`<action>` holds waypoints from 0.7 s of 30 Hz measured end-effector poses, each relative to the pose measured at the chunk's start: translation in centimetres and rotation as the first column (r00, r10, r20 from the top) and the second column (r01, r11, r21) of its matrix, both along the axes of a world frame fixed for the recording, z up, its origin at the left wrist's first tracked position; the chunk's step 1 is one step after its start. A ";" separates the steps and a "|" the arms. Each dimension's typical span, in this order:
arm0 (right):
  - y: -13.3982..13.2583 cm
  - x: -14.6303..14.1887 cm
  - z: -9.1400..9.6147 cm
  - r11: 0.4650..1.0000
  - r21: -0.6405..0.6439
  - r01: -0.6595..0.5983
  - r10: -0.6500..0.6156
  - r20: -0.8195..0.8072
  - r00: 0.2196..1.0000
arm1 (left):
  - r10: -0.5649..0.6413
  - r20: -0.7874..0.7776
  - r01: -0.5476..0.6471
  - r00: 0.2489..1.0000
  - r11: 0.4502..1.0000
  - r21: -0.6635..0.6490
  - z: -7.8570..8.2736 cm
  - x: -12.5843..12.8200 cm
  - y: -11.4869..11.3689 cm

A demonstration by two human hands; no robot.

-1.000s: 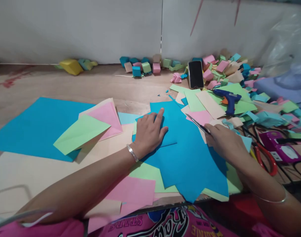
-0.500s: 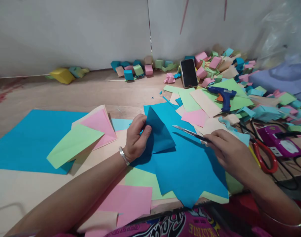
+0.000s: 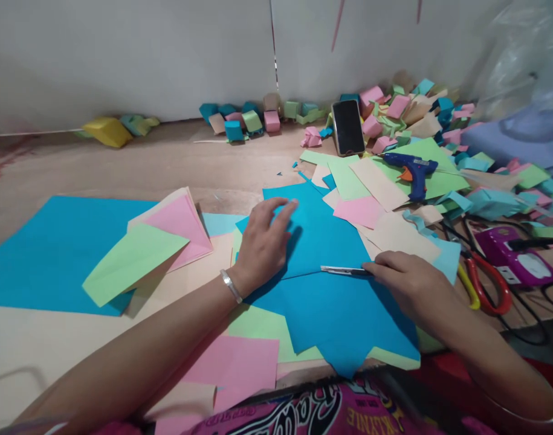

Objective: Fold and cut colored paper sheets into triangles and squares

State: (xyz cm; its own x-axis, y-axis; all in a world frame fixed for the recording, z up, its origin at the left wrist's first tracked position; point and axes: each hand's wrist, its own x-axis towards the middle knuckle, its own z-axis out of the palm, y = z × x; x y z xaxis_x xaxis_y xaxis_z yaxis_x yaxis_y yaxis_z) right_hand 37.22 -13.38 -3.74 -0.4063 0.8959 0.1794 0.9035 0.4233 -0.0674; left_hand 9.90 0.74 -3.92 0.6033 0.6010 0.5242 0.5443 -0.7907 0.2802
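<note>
My left hand (image 3: 265, 241) is over the blue paper (image 3: 321, 223), its thumb and fingers apart and nothing gripped between them. Whether its underside touches the sheet is hidden. In my right hand (image 3: 407, 281) is a slim craft knife (image 3: 344, 271) with a silver blade and dark handle. Its blade points left and lies along the edge line where the upper blue sheet meets the larger blue paper (image 3: 349, 320) beneath. Green and pink sheets (image 3: 240, 359) stick out under the blue ones near the table's front edge.
Folded pink and green papers (image 3: 135, 260) lie at left on another blue sheet (image 3: 40, 254). A phone (image 3: 347, 128), a blue glue gun (image 3: 414, 172), red-handled tool (image 3: 489, 284) and purple device (image 3: 514, 257) sit to the right. Several small paper boxes (image 3: 251, 121) line the wall.
My left hand has let go of the folded blue paper, which now lies flat. The craft knife has moved down onto the blue paper and turned more level.
</note>
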 end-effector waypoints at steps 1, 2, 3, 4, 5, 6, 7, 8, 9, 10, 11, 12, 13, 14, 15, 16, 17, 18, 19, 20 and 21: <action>0.0 0.2 -0.3 1.000 -0.004 -0.020 0.020 0.002 1.000 | -0.122 -0.034 0.122 0.992 0.992 0.015 0.1 0.0 0.0; 0.1 0.4 -0.5 0.999 -0.006 -0.037 0.037 0.007 0.999 | -0.258 -0.071 0.259 0.963 0.966 -0.004 0.2 0.0 0.1; 0.1 0.6 -0.6 0.999 -0.009 -0.051 0.051 0.010 0.999 | -0.383 -0.110 0.380 0.917 0.924 -0.049 0.2 0.0 0.1; 0.1 0.7 -0.8 0.998 -0.013 -0.060 0.060 0.009 0.998 | -0.476 -0.152 0.463 0.866 0.879 -0.111 0.2 0.0 0.1; 0.1 0.7 -0.8 0.997 -0.021 -0.068 0.068 0.002 0.998 | -0.529 -0.195 0.501 0.826 0.848 -0.176 0.2 0.0 0.1; 0.0 0.6 -0.8 0.997 -0.030 -0.070 0.070 -0.006 0.998 | -0.546 -0.239 0.500 0.803 0.835 -0.230 0.1 0.1 0.0; -0.1 0.4 -0.7 0.996 -0.041 -0.074 0.074 -0.017 0.997 | -0.543 -0.282 0.479 0.791 0.836 -0.267 0.1 0.2 0.0; -0.1 0.0 -0.5 0.995 -0.055 -0.083 0.082 -0.027 0.996 | -0.532 -0.319 0.454 0.784 0.843 -0.289 0.0 0.3 -0.1; -0.2 -0.4 -0.3 0.994 -0.065 -0.089 0.087 -0.035 0.996 | -0.522 -0.349 0.434 0.778 0.849 -0.300 0.0 0.4 -0.2; -0.3 -0.9 0.0 0.994 -0.067 -0.086 0.084 -0.040 0.996 | -0.513 -0.373 0.420 0.773 0.855 -0.305 0.0 0.5 -0.2; -0.3 -1.4 0.3 0.995 -0.062 -0.074 0.072 -0.046 0.996 | -0.506 -0.389 0.411 0.770 0.859 -0.304 -0.1 0.6 -0.3; -0.4 -2.0 0.7 0.997 -0.051 -0.057 0.054 -0.054 0.997 | -0.500 -0.401 0.405 0.768 0.863 -0.301 -0.1 0.6 -0.3; -0.4 -2.4 1.0 0.998 -0.042 -0.038 0.036 -0.062 0.997 | -0.494 -0.408 0.400 0.768 0.867 -0.296 -0.1 0.7 -0.4; -0.4 -2.8 1.2 0.999 -0.034 -0.020 0.017 -0.071 0.997 | -0.490 -0.411 0.398 0.769 0.870 -0.291 -0.1 0.6 -0.4; -0.5 -3.1 1.4 1.000 -0.029 -0.009 0.007 -0.082 0.997 | -0.488 -0.409 0.399 0.771 0.871 -0.286 -0.1 0.6 -0.4; -0.6 -3.2 1.5 0.999 -0.031 -0.009 0.006 -0.091 0.996 | -0.486 -0.402 0.401 0.776 0.872 -0.280 -0.1 0.6 -0.4; -0.7 -3.2 1.5 0.999 -0.038 -0.011 0.007 -0.100 0.995 | -0.485 -0.392 0.405 0.781 0.873 -0.273 -0.1 0.6 -0.4; -0.8 -3.1 1.4 0.999 -0.044 -0.012 0.007 -0.108 0.994 | -0.486 -0.383 0.409 0.785 0.872 -0.268 -0.1 0.5 -0.4; -1.0 -3.0 1.3 0.999 -0.051 -0.010 0.004 -0.111 0.994 | -0.486 -0.375 0.411 0.790 0.873 -0.264 -0.1 0.5 -0.5; -1.3 -2.9 1.2 0.998 -0.055 -0.010 0.004 -0.113 0.994 | -0.485 -0.371 0.412 0.792 0.873 -0.262 -0.1 0.5 -0.5; -1.5 -2.8 1.0 0.998 -0.057 -0.015 0.008 -0.112 0.994 | -0.486 -0.373 0.412 0.791 0.872 -0.264 -0.1 0.5 -0.5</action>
State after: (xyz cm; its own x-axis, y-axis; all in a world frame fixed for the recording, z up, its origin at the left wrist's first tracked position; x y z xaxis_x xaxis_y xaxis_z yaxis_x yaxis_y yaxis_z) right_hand 34.40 -14.87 -2.69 -0.3970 0.9016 0.1720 0.8841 0.4259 -0.1922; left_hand 10.42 0.27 -4.03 0.9620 0.2602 0.0827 0.2319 -0.9386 0.2553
